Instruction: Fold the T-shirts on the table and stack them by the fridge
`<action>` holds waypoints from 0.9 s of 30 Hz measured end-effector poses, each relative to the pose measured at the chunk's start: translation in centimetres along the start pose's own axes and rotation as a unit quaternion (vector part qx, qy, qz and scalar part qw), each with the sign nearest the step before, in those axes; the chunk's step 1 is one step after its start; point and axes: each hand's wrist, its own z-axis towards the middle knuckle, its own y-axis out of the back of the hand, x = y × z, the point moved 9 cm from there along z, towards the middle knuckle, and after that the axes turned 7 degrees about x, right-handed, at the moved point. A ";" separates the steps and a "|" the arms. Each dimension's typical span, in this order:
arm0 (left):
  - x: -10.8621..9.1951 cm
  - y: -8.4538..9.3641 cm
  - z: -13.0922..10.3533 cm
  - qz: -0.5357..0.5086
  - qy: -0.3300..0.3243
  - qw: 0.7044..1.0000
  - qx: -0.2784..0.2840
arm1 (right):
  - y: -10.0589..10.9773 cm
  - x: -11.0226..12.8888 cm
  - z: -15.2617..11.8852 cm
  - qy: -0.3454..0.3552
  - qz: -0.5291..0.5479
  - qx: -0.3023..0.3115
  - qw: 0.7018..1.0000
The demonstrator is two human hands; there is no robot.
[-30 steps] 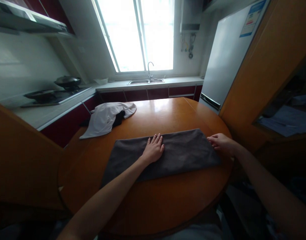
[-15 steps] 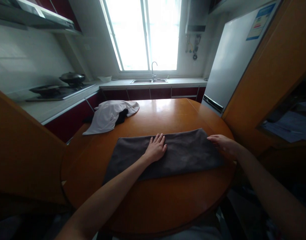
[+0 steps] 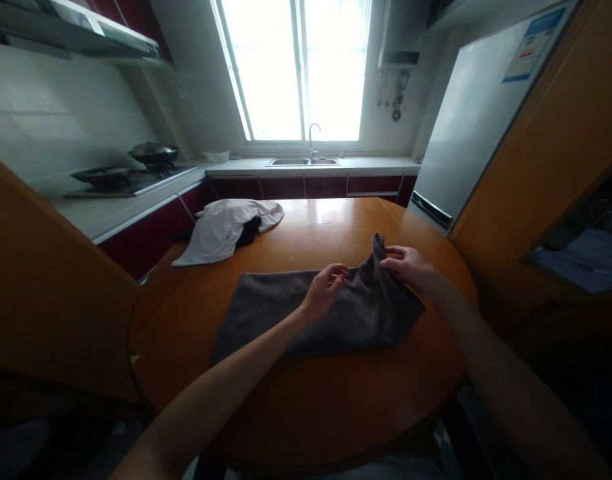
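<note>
Here we have the gray towel [image 3: 296, 313] lying folded lengthwise on the round wooden surface [image 3: 336, 400], its right end raised off the wood. Our right hand [image 3: 411, 267] is pinched shut on that raised corner, and our left hand [image 3: 326, 288] sits just left of it, fingers curled together on the cloth's far edge near the middle. The rest of the towel stretches away to the left of both hands, flat on the wood.

We judge it soft, limp and light: it droops from the pinch into a loose peak, so it should bend wherever we lift it and hold no shape. Corners and edges look like the best places to grip.

Beyond the left hand, a white garment [image 3: 226, 230] lies crumpled over something dark. Past the right hand stands a fridge [image 3: 466, 133] with a blue label [image 3: 529, 50], its writing too small to read.
</note>
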 end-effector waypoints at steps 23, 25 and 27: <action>1.8 -1.5 -1.2 0.078 0.051 0.996 0.007 | -3.0 -2.1 2.2 0.186 -0.185 -0.157 0.952; 1.1 -1.1 -0.9 0.060 0.045 0.997 0.008 | -2.9 -2.1 2.2 0.199 -0.185 -0.173 0.947; -0.2 -0.3 -0.5 0.025 0.048 0.999 0.003 | -3.1 -1.9 2.1 0.213 -0.168 -0.175 0.946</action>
